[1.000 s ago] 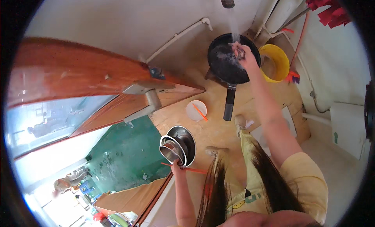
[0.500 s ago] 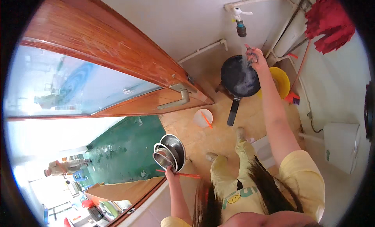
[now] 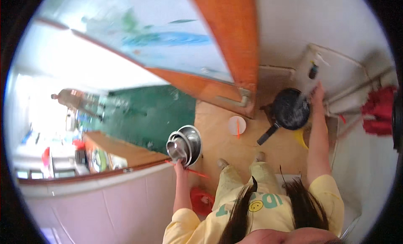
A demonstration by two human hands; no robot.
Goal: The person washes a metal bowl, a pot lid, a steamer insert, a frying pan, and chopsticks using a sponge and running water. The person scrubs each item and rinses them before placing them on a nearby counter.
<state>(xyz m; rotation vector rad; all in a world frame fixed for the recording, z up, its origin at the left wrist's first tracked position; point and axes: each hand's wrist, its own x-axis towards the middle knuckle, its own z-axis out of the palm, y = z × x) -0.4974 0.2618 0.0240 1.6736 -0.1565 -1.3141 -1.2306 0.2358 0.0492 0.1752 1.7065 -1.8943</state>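
Observation:
My left hand (image 3: pixel 179 164) is closed on a stack of metal bowls (image 3: pixel 194 139) of different sizes, tilted on their sides. Thin orange-red sticks (image 3: pixel 196 173), like chopsticks, cross under the same hand. My right hand (image 3: pixel 317 93) is raised at the stream from the tap (image 3: pixel 313 70), just above the right rim of a black frying pan (image 3: pixel 289 99). Water runs into this pan, whose black handle (image 3: pixel 267 135) points toward me. The right fingers are smeared, so whether they hold anything is unclear. Behind my right forearm, a yellow basin (image 3: pixel 300 138) is partly hidden.
A white bowl (image 3: pixel 234 125) with an orange stick lies on the tan floor. A red bucket (image 3: pixel 202 200) stands beside my left leg. The wooden door (image 3: pixel 235 38) hangs open ahead; a red mop head (image 3: pixel 379 109) hangs at right. A person (image 3: pixel 75 99) is at far left on green floor.
My view has swung left, so the pan, tap and right hand sit farther right. The red bucket has come into sight. The bowls remain in my left hand; my right stays by the water.

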